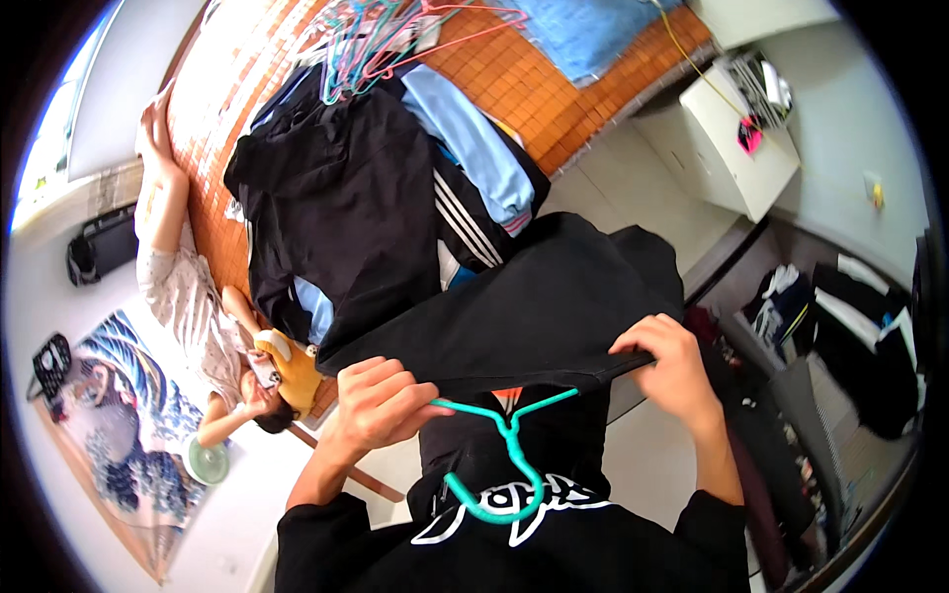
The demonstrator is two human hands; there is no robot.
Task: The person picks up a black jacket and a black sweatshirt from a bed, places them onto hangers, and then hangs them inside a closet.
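Observation:
A black garment (534,306) is stretched out between my hands, its hem toward me; whether it is a top or trousers cannot be made out. My left hand (381,400) is closed around the left part of the hem and one arm of a teal clothes hanger (512,435). That hanger's hook points back toward my chest, and the tip of its other arm lies by the garment's opening. On the right, my right hand (667,366) pinches the hem between thumb and fingers, apart from the hanger. Beyond the garment lies a pile of dark clothes (346,188).
Several pink, blue and teal hangers (371,49) lie on the bed's brown tile mat (583,124), beside a blue cloth (573,35). At the left, a person (188,282) lies along the bed edge. More clothes (860,346) hang at right, near a white cabinet (736,138).

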